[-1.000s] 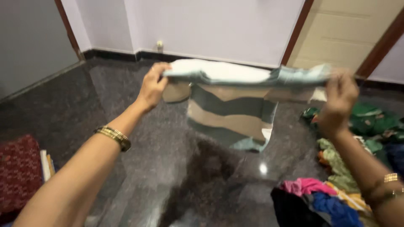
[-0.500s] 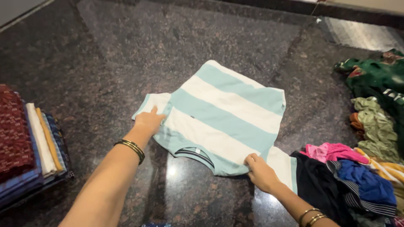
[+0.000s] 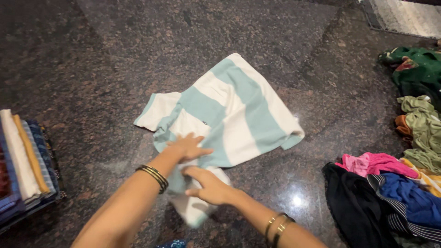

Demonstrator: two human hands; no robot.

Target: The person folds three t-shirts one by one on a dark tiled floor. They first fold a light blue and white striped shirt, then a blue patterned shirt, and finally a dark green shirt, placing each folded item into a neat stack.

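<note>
your left hand (image 3: 187, 147) lies flat, fingers spread, on the striped shirt (image 3: 229, 110) in the middle of the dark stone floor (image 3: 92, 55). your right hand (image 3: 209, 187) presses the shirt's near part, fingers loose, holding nothing. folded clothes (image 3: 25, 160) sit at 9 o'clock. a heap of clothes (image 3: 395, 193) lies at 4 o'clock.

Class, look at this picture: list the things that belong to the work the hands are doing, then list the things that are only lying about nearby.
In hand:
- striped shirt, flat on the floor
- left hand, pressing on the shirt
- right hand, on the shirt's near edge

Lying about:
- folded stack at the left
- loose clothes pile at the right
- green garments farther right
- mat at the top
</note>
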